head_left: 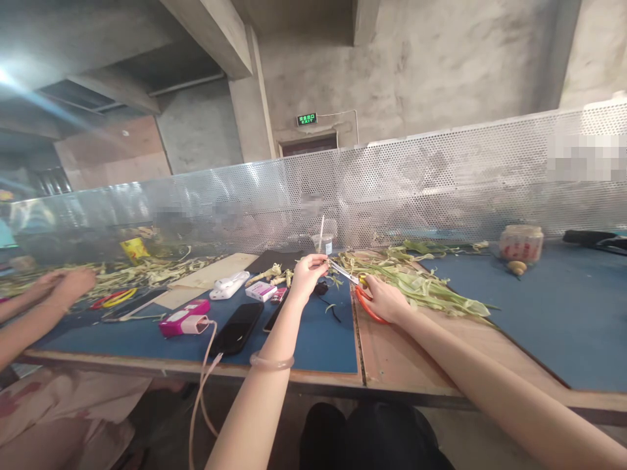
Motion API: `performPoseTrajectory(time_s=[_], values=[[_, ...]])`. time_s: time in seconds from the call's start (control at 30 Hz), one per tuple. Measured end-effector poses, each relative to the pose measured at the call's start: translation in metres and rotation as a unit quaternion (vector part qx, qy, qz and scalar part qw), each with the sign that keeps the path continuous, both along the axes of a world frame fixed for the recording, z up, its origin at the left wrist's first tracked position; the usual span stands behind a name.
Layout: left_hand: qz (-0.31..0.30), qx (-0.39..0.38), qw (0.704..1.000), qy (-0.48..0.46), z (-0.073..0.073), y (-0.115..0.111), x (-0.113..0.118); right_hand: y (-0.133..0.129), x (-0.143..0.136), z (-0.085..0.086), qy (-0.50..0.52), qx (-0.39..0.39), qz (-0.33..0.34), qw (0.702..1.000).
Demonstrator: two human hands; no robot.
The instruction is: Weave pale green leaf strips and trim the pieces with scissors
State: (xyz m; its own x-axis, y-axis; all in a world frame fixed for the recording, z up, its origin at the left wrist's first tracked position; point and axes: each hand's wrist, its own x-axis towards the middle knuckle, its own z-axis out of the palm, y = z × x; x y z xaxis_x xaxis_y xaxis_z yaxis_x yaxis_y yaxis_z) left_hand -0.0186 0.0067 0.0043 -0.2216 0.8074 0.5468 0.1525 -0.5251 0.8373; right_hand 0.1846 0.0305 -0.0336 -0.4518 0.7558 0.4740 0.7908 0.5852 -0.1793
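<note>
My right hand [385, 299] grips a pair of scissors [365, 301] by its orange and yellow handles, the metal blades pointing up and to the left. Just at the blade tips, the fingers of my left hand [312, 269] are pinched together; whatever lies between them is too small to make out. A translucent bangle sits on my left forearm. Beneath and beyond the scissors, a heap of pale green leafy stalks [441, 290] spreads over a bare wooden strip of table. Behind my left hand stands a clear cup [322, 244] with a white straw.
Left of my arm lie a black phone [238, 328], a pink box [183, 318] with a charger and cable, a white case [229, 285] and pale root pieces [264, 275]. A co-worker's hands [73, 284] are at far left. A jar [521, 243] stands right, before a perforated metal screen [406, 183].
</note>
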Motion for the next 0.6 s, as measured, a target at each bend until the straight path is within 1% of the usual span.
performPoseTrajectory(time_s=[0.23, 0.6], values=[[0.000, -0.004, 1.000, 0.003, 0.0035, -0.0039, 0.0039, 0.0008, -0.0005, -0.0004, -0.001, -0.003, 0.002, 1.000], [-0.001, -0.004, 1.000, 0.013, 0.0031, -0.0048, 0.0042, -0.0009, 0.0004, 0.0006, -0.001, -0.006, 0.012, 1.000]])
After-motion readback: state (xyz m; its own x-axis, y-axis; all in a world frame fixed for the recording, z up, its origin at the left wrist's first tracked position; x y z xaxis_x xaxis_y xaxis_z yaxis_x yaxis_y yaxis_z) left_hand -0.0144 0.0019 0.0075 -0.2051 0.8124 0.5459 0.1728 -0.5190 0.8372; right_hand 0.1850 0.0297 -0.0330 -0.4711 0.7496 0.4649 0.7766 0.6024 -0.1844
